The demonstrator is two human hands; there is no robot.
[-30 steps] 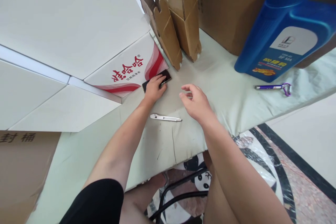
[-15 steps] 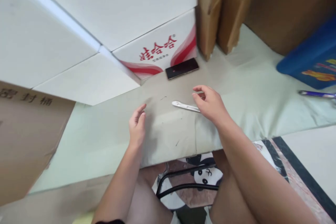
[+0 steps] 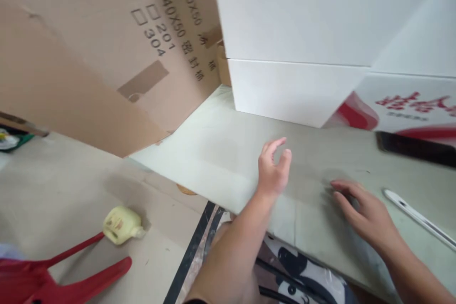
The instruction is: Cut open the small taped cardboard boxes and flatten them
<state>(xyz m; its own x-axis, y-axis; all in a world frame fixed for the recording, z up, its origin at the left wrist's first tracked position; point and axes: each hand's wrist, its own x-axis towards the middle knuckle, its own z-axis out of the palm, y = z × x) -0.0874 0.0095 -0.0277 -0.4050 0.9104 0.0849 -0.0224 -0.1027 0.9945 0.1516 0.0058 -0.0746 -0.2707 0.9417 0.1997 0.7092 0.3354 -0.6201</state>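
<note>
My left hand (image 3: 272, 171) hovers over the pale green table cover (image 3: 221, 152) with its fingers loosely spread and nothing in it. My right hand (image 3: 366, 213) lies on the cover to its right, fingers stretched out, holding nothing. A white utility knife (image 3: 416, 218) lies just right of my right hand. A black phone (image 3: 416, 148) rests further back, against a white box with red lettering (image 3: 409, 104).
A large white carton (image 3: 302, 33) stands behind the hands. A brown cardboard box with printed sizes (image 3: 107, 57) leans at the left. On the floor lie a red plastic chair (image 3: 53, 270) and a small yellow jug (image 3: 121, 224).
The view has swung left, so the blue jug and the folded cardboard are out of sight. My left hand has left the phone and drawn back. My right hand has moved off the knife to its left.
</note>
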